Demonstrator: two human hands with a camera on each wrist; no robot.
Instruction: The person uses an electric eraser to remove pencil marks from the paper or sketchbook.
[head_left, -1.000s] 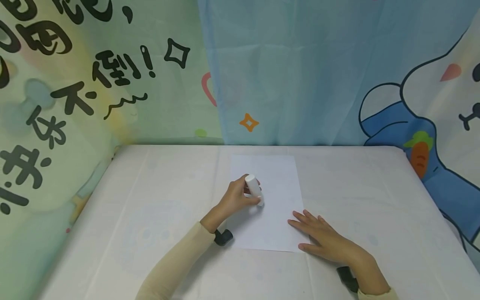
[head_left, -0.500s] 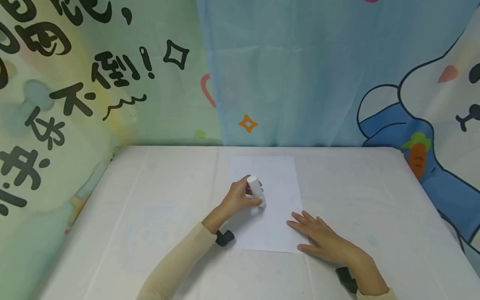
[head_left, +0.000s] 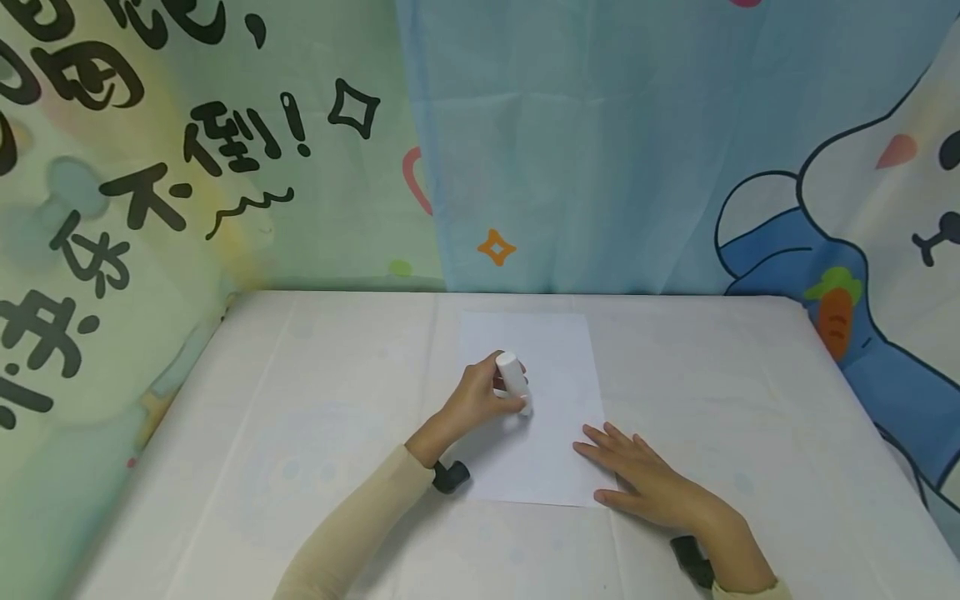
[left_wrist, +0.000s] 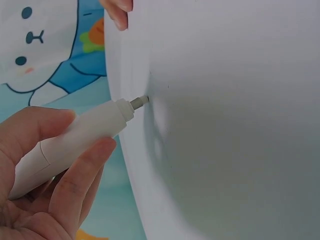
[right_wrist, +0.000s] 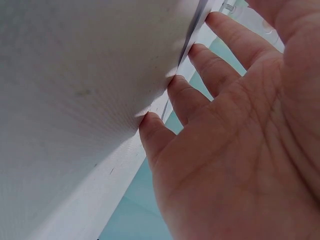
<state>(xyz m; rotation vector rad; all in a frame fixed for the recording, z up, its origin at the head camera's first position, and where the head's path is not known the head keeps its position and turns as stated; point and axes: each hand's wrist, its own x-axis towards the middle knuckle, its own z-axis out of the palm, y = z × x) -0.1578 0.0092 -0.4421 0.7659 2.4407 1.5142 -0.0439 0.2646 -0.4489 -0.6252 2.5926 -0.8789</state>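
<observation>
My left hand pinches a thick white marker between thumb and fingers. In the left wrist view the marker is uncapped. Its narrow tip, grey with a dark end, points at a white sheet of paper; whether it touches the sheet I cannot tell. No clear marks show on the paper in the head view. My right hand lies with fingers spread on the sheet's right lower edge. In the right wrist view the fingertips of this hand rest against the white surface.
The table's white cloth has faint printed patterns. Behind the table hangs a blue curtain with a cartoon figure at right. A green curtain with black lettering stands at left. A black strap piece sits at my left wrist.
My left hand and the marker have shifted very slightly to the right and down. The right hand stays in about the same place on the paper's edge.
</observation>
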